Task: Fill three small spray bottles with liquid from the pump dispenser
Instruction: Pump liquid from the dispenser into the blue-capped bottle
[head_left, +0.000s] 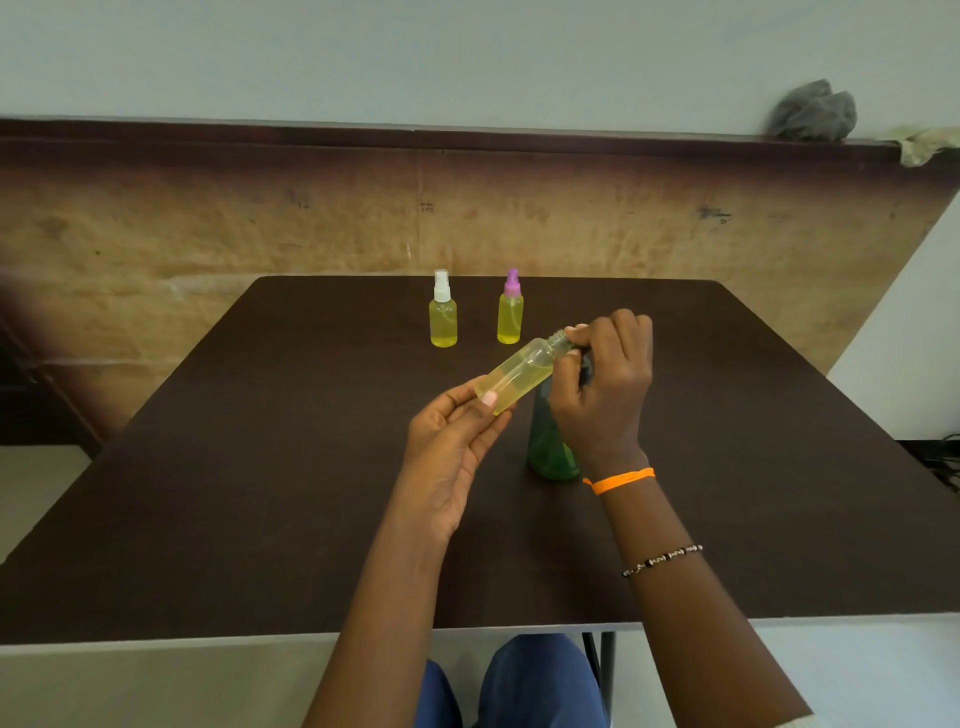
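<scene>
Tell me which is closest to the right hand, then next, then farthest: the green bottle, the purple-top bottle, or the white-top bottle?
From the right hand, in the head view:
1. Green bottle: right under the hand, partly hidden by it.
2. Purple-top spray bottle: standing farther back on the table, to the hand's left.
3. White-top spray bottle: also at the back, farther left still.

green dispenser (551, 451): top hidden by right hand (605, 384) | forearms cut off

**Yellow bottles on a dark brown table**

The table (260, 467) is dark brown. Two far bottles hold yellow liquid: the left bottle (443, 325) has a white cap, the right bottle (509, 322) a purple cap. The tilted bottle (519, 375) is pale yellow; the pump dispenser (550, 452) is green. An orange wristband (621, 480) shows at right.
</scene>
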